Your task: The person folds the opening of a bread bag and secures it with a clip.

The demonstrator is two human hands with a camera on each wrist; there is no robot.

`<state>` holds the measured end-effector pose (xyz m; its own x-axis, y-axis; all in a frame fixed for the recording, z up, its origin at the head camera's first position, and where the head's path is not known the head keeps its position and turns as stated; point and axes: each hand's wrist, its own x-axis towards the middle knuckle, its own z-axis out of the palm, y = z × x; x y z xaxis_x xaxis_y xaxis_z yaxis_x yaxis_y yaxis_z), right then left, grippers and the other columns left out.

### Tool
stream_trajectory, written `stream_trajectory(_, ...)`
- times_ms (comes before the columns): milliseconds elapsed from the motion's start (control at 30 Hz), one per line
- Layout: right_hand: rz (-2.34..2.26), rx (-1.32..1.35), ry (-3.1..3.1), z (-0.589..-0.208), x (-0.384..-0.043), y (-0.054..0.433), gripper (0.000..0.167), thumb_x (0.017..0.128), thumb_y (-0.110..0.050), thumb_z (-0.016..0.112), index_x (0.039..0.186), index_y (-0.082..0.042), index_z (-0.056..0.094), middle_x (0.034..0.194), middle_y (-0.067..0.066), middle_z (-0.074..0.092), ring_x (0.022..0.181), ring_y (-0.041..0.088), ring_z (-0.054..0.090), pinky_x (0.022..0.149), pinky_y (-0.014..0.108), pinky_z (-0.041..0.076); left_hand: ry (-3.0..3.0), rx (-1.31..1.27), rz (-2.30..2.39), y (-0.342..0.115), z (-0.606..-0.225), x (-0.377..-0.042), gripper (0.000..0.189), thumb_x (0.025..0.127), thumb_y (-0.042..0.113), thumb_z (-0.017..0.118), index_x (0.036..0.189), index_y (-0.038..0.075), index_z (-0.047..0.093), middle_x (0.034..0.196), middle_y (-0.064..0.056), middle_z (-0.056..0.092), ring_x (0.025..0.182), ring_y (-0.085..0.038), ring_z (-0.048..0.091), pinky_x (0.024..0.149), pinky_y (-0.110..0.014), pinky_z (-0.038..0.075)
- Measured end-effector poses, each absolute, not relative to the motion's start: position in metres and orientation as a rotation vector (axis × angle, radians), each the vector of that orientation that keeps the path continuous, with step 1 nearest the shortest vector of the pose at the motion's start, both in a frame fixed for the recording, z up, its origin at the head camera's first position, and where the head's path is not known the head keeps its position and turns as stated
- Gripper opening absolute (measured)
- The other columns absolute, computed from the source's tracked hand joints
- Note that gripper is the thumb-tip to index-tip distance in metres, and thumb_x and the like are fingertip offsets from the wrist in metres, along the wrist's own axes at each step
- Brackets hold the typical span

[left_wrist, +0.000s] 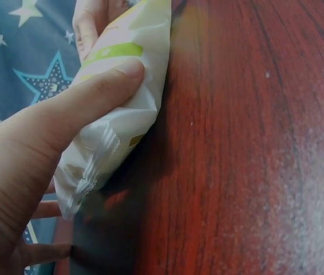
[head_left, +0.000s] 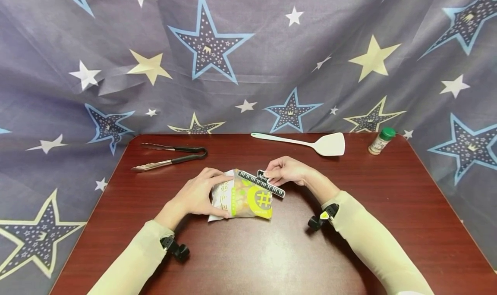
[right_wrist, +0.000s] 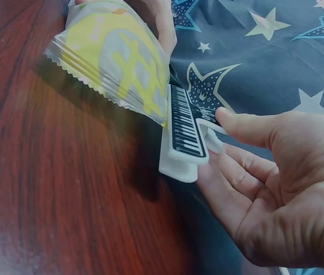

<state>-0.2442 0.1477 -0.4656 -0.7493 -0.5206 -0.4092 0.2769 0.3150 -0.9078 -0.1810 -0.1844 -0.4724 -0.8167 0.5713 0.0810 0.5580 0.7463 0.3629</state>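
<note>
A white, yellow and green plastic food bag (head_left: 241, 201) is held at its left end by my left hand (head_left: 196, 195). The left wrist view shows the thumb (left_wrist: 96, 97) lying across the bag near its crimped end. My right hand (head_left: 290, 171) pinches the handle of a bag clip (head_left: 261, 183) patterned like piano keys. The clip lies slantwise along the bag's far right edge. From the right wrist, the clip (right_wrist: 186, 129) sits against the yellow end of the bag (right_wrist: 116, 60), its near end sticking out past it; how much of the bag its jaws hold is hidden.
Black-handled metal tongs (head_left: 180, 158) lie spread at the back left of the dark red table (head_left: 248, 260). A pale spatula (head_left: 328, 145) lies at the back, and a green-capped seasoning jar (head_left: 380, 142) stands at the back right. Star-patterned cloth (head_left: 217, 96) hangs behind the table.
</note>
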Motion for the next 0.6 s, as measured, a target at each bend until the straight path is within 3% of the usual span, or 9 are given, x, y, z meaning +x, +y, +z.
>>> stream_trajectory(400,-1.501,-0.215,1.906,-0.466,-0.249,0.139,0.006,0.102,-0.006,0.068,0.099,-0.002,0.071,0.082,0.002,0.071,0.071,0.011,0.071,0.070,0.026,0.062,2.900,0.924,0.571,-0.186,-0.471,-0.181,0.104,0.061,0.080,0.088,0.150,0.036,0.060,0.143,0.004,0.058,0.137,-0.017,0.050,0.089,-0.055,0.058)
stream_trajectory(600,-1.493,-0.201,1.916,-0.465,-0.249,0.137,0.006,0.102,-0.006,0.069,0.099,-0.002,0.071,0.081,0.002,0.071,0.071,0.011,0.070,0.069,0.026,0.062,2.884,0.928,0.584,-0.185,-0.473,-0.181,0.103,0.061,0.079,0.089,0.151,0.035,0.060,0.144,0.003,0.059,0.137,-0.018,0.050,0.093,-0.054,0.058)
